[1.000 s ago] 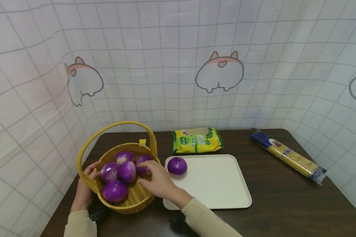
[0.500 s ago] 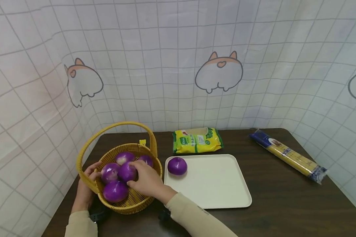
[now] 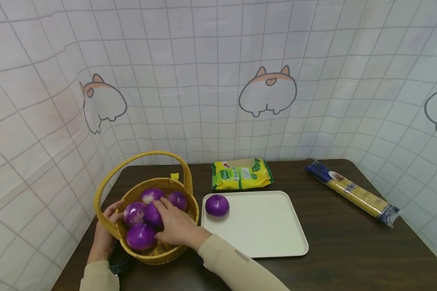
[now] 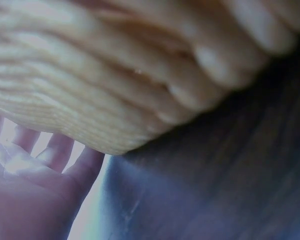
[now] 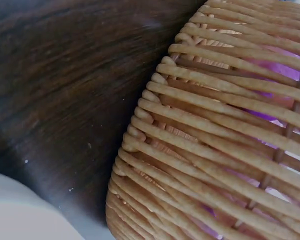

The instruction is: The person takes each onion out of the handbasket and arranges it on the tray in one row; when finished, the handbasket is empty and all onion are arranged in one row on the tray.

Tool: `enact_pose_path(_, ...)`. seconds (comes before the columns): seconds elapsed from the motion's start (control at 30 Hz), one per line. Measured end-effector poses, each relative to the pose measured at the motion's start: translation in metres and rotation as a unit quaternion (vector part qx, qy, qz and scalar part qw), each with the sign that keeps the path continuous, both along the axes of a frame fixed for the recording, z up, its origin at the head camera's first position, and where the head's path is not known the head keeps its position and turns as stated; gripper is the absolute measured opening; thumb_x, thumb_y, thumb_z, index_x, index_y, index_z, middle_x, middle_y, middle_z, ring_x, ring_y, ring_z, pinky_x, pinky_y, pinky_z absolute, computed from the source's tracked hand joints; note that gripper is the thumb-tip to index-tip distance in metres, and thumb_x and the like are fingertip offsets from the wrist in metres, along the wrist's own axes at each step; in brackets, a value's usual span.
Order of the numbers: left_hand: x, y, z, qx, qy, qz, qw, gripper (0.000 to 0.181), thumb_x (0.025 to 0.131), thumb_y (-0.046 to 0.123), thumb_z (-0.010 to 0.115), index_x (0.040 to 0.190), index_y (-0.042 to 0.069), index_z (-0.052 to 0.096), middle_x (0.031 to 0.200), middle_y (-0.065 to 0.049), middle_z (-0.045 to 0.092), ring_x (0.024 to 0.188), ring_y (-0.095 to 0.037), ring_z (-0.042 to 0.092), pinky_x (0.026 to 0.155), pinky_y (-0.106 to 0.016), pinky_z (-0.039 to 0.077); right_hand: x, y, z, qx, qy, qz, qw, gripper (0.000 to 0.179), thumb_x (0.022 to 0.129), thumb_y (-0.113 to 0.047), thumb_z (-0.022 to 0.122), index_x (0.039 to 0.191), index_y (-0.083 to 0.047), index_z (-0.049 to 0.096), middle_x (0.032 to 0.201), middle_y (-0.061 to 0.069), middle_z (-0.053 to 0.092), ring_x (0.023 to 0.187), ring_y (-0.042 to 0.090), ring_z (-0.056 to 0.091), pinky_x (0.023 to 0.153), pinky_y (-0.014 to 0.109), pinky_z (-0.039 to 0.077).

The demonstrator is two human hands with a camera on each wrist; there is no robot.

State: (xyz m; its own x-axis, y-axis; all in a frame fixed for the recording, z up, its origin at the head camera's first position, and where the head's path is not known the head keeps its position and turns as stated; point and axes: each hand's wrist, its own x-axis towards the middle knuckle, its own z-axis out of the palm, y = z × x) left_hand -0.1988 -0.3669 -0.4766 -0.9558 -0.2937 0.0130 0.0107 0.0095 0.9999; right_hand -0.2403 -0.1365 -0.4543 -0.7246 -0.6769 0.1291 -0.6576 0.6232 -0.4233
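1. From where I watch, the relation that counts is at my right hand [image 3: 175, 222]: the middle purple onion [image 3: 151, 216] lies directly left of the palm, low inside the wicker basket [image 3: 167, 257], within the span of thumb and fingers.
2. I read the right hand as grasping that onion, fingers over its far right side and the thumb down on its near side. The right wrist view shows only woven wall with purple behind the gaps, so I cannot tell how firm the hold is.
3. My left hand [image 3: 105, 231] is farther off, beyond the onion to the left; it grips the basket's left side, thumb at the rim, near the foot of the arched handle [image 3: 143, 155].
4. I see no clear long axis on the held onion: it is roundish and partly covered by the fingers.
5. Around the grip, four other onions share the basket: the nearest to me [image 3: 141, 237] just left of the thumb, one [image 3: 134, 214] farther left, one [image 3: 152, 196] beyond the fingertips, one [image 3: 177, 200] beyond the knuckles.
6. Right of the grip, just outside the basket, I have the white tray [image 3: 266, 228], with a single onion [image 3: 217, 205] at its far left corner.
7. The held onion looks deep purple, smooth and glossy.
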Motion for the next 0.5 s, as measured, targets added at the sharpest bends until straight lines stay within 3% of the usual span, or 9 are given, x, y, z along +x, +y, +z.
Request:
enact_pose_path(0.17, -0.0024, -0.0020, -0.0022, 0.001, -0.001, 0.000, 1.0000, 0.048, 0.101, 0.017, 0.050, 0.144, -0.001, 0.039, 0.128, -0.004, 0.046, 0.102, -0.005, 0.054, 0.081, -0.018, 0.050, -0.0011, -0.0011, 0.0012, -0.001, 0.004, 0.006, 1.0000, 0.097, 0.082, -0.036, 0.078, 0.157, -0.023, 0.018, 0.157, 0.003, 0.027, 0.132, 0.020, 0.047, 0.101, 0.034, 0.045)
enact_pose_path(0.37, -0.0040, -0.0052, -0.0054, -0.001, -0.004, -0.001, 1.0000, 0.048, 0.101, 0.018, 0.049, 0.144, 0.001, 0.039, 0.131, -0.004, 0.044, 0.104, -0.005, 0.054, 0.081, -0.018, 0.049, -0.0007, -0.0003, 0.0018, -0.015, -0.002, -0.002, 0.9999, 0.087, 0.082, -0.036, 0.078, 0.153, -0.027, 0.030, 0.141, 0.002, 0.043, 0.113, 0.015, 0.057, 0.092, 0.031, 0.050)
enact_pose_path(0.5, -0.0031, -0.0046, -0.0042, 0.000, -0.007, -0.003, 1.0000, 0.048, 0.101, 0.019, 0.049, 0.145, 0.002, 0.039, 0.133, -0.005, 0.043, 0.106, -0.005, 0.053, 0.082, -0.018, 0.049, -0.0009, 0.0006, 0.0006, -0.035, -0.003, -0.004, 0.9994, 0.078, 0.081, -0.034, 0.079, 0.147, -0.024, 0.037, 0.138, -0.001, 0.045, 0.113, 0.013, 0.056, 0.094, 0.030, 0.048)
